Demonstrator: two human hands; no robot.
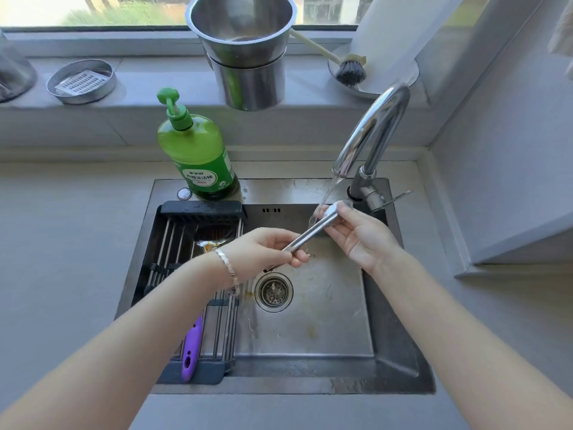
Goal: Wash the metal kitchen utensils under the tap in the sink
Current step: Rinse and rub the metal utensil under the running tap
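**While Rinsing Is Under Way: Stock at the Wash Point**

Where the water stream (328, 191) falls from the curved chrome tap (373, 128), the following is recorded.

- Item 1: slender polished metal utensil (310, 232), held level and slanted above the basin of the square stainless steel sink (310, 339). Its rounded end is at the foot of the stream. What kind of utensil it is cannot be told.
- Item 2: left hand (263, 246), fingers curled round the utensil's lower handle end. A silver link bracelet (226, 265) is on the wrist.
- Item 3: right hand (359, 234), palm up, thumb and fingertips pinching the rounded end under the water.
- Item 4: round steel drain strainer (273, 291), set in the sink floor below the left hand. Yellowish stains lie near it.
- Item 5: black-framed draining rack with metal rods (201, 209), spanning the left part of the sink. A purple plastic handle (192, 346) lies on its near end.
- Item 6: green pump bottle of dish liquid (198, 156), standing upright on the sink's back rim.
- Item 7: two nested steel buckets (248, 51), on the grey windowsill (148, 76).
- Item 8: shallow round steel dish with a perforated insert (81, 81), at the sill's left.
- Item 9: dish brush with a pale handle and dark bristles (350, 71), to the right of the buckets.
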